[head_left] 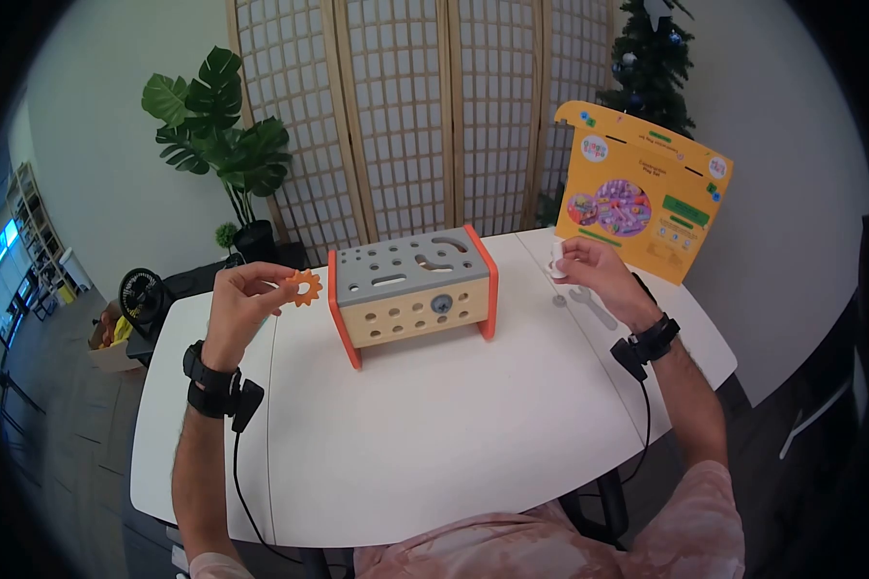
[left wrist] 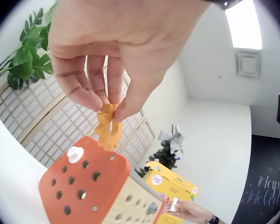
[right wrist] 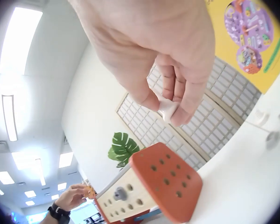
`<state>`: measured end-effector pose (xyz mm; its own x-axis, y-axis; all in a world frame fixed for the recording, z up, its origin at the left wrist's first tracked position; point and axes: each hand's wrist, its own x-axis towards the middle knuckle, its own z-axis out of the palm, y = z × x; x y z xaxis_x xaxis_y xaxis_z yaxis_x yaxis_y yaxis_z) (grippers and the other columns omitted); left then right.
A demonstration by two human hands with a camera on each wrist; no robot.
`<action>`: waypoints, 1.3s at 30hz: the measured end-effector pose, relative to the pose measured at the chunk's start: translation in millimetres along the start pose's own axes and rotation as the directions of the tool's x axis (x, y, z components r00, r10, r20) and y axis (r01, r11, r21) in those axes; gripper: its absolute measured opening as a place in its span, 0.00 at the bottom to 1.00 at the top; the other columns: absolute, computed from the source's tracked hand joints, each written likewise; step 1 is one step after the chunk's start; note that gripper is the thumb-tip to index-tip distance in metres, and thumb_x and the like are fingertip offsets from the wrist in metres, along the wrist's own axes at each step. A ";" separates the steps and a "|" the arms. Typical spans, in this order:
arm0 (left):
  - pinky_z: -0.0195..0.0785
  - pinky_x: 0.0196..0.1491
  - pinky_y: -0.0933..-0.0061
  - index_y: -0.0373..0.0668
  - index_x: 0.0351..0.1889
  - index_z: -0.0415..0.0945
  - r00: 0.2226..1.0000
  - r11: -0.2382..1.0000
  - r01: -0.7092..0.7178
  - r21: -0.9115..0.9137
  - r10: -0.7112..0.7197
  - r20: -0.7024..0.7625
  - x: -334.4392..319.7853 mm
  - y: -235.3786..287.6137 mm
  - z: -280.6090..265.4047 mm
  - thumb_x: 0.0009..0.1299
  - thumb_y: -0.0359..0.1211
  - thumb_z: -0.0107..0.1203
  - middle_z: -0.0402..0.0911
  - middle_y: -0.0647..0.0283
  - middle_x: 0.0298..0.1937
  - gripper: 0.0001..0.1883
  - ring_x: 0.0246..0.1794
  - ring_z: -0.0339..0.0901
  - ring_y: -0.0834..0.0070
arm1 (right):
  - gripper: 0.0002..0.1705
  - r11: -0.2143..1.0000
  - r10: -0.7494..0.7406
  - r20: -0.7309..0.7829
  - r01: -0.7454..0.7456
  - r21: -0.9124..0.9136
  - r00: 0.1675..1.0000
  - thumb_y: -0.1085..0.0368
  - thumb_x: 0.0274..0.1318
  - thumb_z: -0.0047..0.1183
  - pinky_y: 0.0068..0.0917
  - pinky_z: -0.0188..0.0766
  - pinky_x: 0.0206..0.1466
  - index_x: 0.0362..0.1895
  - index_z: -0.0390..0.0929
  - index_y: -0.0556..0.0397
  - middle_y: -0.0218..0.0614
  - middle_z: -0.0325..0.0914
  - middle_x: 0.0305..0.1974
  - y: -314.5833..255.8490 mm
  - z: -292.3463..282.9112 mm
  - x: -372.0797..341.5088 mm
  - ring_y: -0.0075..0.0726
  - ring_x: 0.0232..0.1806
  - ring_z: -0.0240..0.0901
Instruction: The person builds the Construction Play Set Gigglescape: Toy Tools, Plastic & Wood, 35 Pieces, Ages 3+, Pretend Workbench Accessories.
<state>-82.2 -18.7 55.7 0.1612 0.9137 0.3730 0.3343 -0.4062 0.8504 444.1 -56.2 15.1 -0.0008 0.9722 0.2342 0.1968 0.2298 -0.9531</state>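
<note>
Head: left of a grey-topped, orange-sided toy box [head_left: 415, 265] on the white bench [head_left: 406, 434], the left hand [head_left: 238, 299] pinches an orange, toothed plastic gear [head_left: 314, 289]. Left wrist: the gear shows near edge-on; mounting it seems the step. Right wrist: the right hand [right wrist: 163, 51] pinches a white plastic peg [right wrist: 167, 111], which likely needs lining up with the gear.

From head height, the widest view looked forward and down over the worktop [head_left: 406, 415] to the folding screen [head_left: 396, 125]. The left wrist camera [head_left: 247, 405] and right wrist camera [head_left: 630, 357] sat close behind the left hand [head_left: 239, 304] and right hand [head_left: 603, 280], tilted, facing inward across the holed box [head_left: 413, 288] from opposite ends, each catching the other hand farther off.
</note>
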 end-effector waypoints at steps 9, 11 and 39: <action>0.85 0.46 0.77 0.33 0.47 0.92 0.980 0.982 -0.146 0.118 0.127 0.155 -13.1 19.6 59.1 0.70 0.26 0.73 0.94 0.58 0.40 0.09 0.39 0.92 0.75 | 0.15 0.998 -0.050 0.343 0.059 -0.018 0.938 0.66 0.80 0.58 0.28 0.86 0.56 0.63 0.84 0.57 0.34 0.89 0.46 -18.6 78.3 -15.5 0.28 0.49 0.87; 0.86 0.46 0.77 0.32 0.47 0.92 0.973 0.972 -0.178 0.154 0.150 0.178 -12.6 13.0 71.2 0.70 0.26 0.73 0.94 0.57 0.40 0.10 0.39 0.93 0.74 | 0.16 1.000 -0.002 0.391 0.002 0.001 0.920 0.67 0.79 0.58 0.28 0.86 0.56 0.64 0.87 0.56 0.32 0.88 0.49 -19.4 91.8 -16.9 0.26 0.50 0.86; 0.74 0.69 0.54 0.40 0.65 0.84 0.902 0.656 -0.425 0.624 0.362 0.234 -20.3 21.2 90.5 0.62 0.38 0.70 0.83 0.52 0.70 0.31 0.72 0.78 0.50 | 0.18 0.966 -0.183 0.496 0.249 -0.071 0.849 0.64 0.74 0.66 0.25 0.81 0.53 0.61 0.83 0.58 0.33 0.89 0.44 -2.0 198.1 4.4 0.22 0.44 0.85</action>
<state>5.7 -46.9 32.5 0.4837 0.6747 0.5575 0.7305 -0.6620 0.1674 249.5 -43.4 -19.8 -0.5227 0.8059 0.2780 0.2595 0.4610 -0.8486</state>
